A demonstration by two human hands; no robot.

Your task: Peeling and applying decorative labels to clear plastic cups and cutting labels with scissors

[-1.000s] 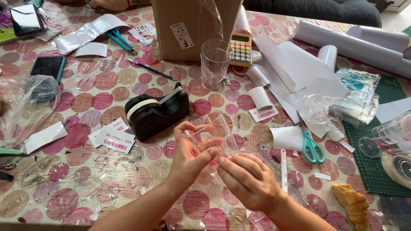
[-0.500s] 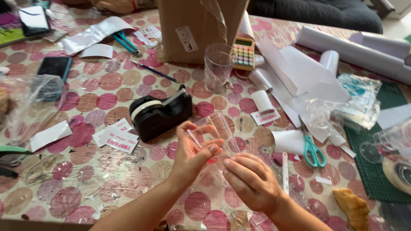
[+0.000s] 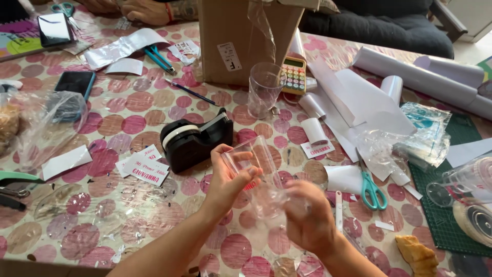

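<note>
head view: the left hand [image 3: 228, 179] grips the rim of a clear plastic cup [image 3: 254, 166] above the dotted pink table [image 3: 102, 215], fingers curled around it. the right hand [image 3: 307, 218] pinches clear film [image 3: 274, 202] at the cup's base, near a black tape dispenser [image 3: 195, 141].

bare forearms, no sleeves, ringless fingers [image 3: 241, 156]

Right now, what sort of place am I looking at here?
Probably a home craft table. A dotted tablecloth is strewn with a black tape dispenser, teal scissors and white paper rolls, while the left hand and right hand hold a clear plastic cup.
</note>
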